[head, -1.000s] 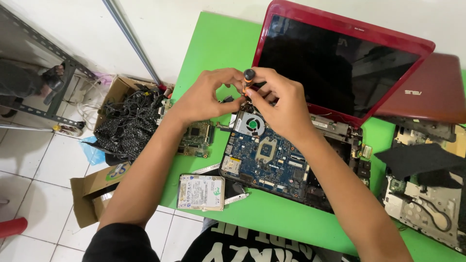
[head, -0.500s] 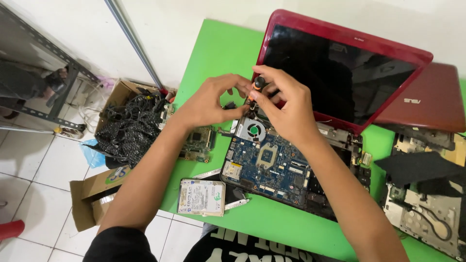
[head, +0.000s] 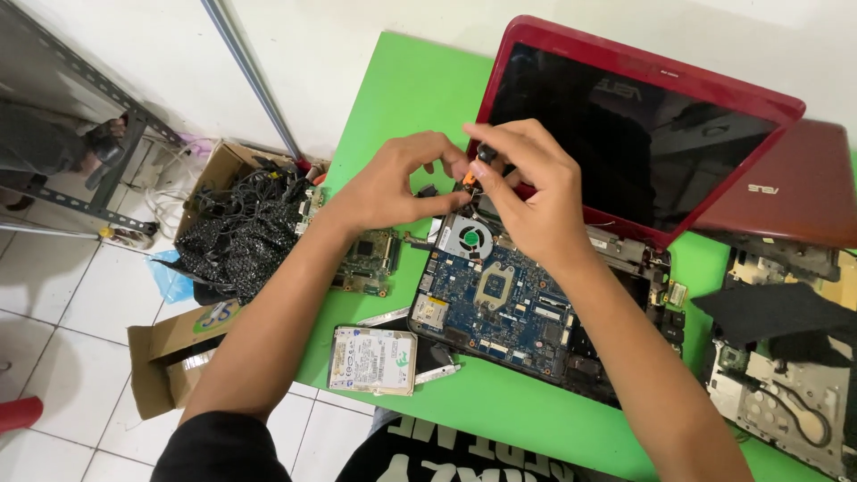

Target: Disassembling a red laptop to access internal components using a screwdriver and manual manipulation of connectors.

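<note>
My left hand [head: 393, 183] and my right hand [head: 527, 192] meet above the opened red laptop [head: 643, 125]. The right hand grips a small screwdriver [head: 475, 170] with a black and orange handle, pointing down at the top left corner of the blue motherboard [head: 504, 299] near the round cooling fan [head: 469, 238]. The left hand's fingertips pinch at the tool's tip area; what they hold is too small to tell. The laptop's dark screen stands tilted up behind both hands.
A silver hard drive [head: 372, 360] lies at the green table's [head: 402, 98] near edge. A small green circuit board [head: 368, 261] sits left of the motherboard. A cardboard box of black cables [head: 245, 223] stands on the floor at left. Another dismantled laptop chassis [head: 786, 393] lies at right.
Both hands stay together over the fan corner, with the fingers shifting slightly around the screwdriver. The view has drifted a little; nothing on the table has moved.
</note>
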